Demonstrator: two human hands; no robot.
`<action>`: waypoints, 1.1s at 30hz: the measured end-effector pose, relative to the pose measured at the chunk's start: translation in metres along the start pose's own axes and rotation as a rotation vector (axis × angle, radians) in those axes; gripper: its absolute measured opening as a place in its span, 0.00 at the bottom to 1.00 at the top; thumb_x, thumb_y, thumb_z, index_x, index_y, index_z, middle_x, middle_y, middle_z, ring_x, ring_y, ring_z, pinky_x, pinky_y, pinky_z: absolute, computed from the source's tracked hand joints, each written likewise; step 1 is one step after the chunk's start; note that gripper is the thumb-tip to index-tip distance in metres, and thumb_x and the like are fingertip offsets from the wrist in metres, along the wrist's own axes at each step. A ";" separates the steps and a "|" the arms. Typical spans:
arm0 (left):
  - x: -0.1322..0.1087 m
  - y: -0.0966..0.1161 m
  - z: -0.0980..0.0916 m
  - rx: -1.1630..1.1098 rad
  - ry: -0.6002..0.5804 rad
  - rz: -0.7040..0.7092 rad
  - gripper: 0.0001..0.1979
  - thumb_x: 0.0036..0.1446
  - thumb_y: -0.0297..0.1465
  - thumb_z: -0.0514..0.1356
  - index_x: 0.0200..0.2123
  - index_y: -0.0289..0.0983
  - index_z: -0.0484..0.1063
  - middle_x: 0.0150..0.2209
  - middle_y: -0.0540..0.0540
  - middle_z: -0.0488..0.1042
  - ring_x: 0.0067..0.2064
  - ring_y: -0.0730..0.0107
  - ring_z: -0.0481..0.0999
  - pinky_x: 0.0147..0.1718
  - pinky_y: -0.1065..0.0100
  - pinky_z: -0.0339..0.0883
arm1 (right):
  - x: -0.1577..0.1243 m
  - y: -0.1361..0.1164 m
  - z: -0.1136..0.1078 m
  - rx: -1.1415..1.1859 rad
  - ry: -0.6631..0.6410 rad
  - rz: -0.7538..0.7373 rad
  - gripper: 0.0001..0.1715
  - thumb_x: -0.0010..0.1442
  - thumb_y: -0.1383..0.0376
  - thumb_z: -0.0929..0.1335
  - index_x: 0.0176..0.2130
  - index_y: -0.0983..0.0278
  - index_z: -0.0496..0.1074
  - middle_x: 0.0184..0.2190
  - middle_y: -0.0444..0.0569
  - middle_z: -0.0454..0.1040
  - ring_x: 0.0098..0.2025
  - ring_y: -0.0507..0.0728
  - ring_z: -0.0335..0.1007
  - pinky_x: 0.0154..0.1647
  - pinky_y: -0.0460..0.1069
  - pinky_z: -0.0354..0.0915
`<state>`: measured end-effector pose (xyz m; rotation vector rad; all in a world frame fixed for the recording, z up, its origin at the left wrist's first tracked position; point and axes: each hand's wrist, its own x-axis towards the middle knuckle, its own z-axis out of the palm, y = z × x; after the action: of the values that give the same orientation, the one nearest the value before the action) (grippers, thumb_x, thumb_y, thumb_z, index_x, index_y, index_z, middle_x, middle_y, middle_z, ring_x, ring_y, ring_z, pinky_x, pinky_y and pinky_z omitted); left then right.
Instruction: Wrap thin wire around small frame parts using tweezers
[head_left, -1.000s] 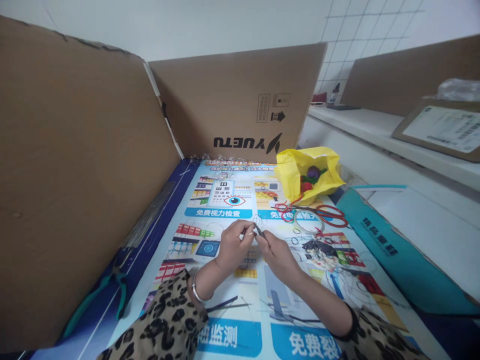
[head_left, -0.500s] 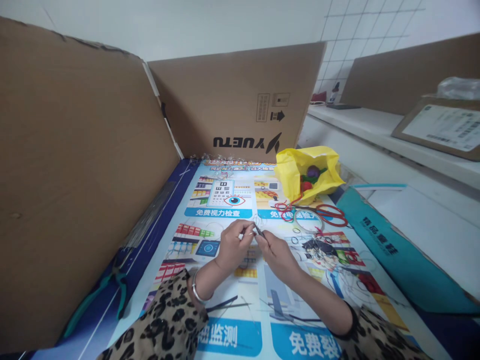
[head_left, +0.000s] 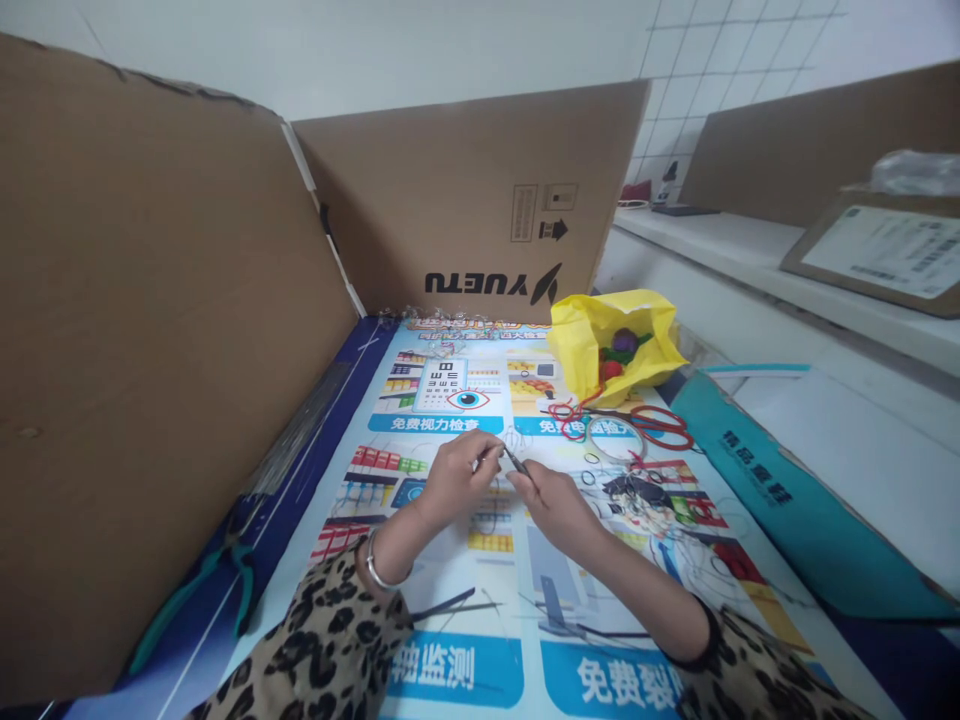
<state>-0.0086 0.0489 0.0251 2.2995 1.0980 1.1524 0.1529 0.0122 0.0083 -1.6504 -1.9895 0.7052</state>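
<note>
Over the printed mat, my left hand (head_left: 463, 475) is closed in a pinch, thumb against fingers. Whatever it grips is too small to make out. My right hand (head_left: 559, 510) wraps round a slim dark tweezers-like tool (head_left: 515, 461), whose tip points up and left to my left fingertips. Its rear part is hidden inside the palm. Fine wire pieces (head_left: 517, 440) lie just beyond the fingertips. Between my forearms more thin strips (head_left: 450, 605) rest on the mat.
Teal-handled pliers (head_left: 246, 595) and a wire bundle (head_left: 300, 430) lie left, by a cardboard wall (head_left: 165, 350). At right are a yellow bag (head_left: 660, 350) with yarn balls, red-handled scissors (head_left: 679, 428), a pale ring (head_left: 615, 455) and a teal box (head_left: 795, 500).
My left hand has shifted slightly left and up, with its wrist and bracelet. The tool's tip follows it a little; my right hand has barely moved.
</note>
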 end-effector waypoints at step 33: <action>0.014 -0.012 -0.027 -0.131 -0.390 -0.062 0.08 0.54 0.28 0.52 0.28 0.37 0.70 0.24 0.50 0.73 0.29 0.73 0.71 0.32 0.71 0.63 | 0.003 0.001 -0.012 -0.325 -0.169 -0.107 0.19 0.61 0.53 0.55 0.31 0.62 0.63 0.24 0.49 0.71 0.27 0.55 0.66 0.22 0.46 0.46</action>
<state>-0.0305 0.0665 0.0415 2.2422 0.9084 0.6887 0.1609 0.0166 0.0173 -1.6912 -2.3976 0.5178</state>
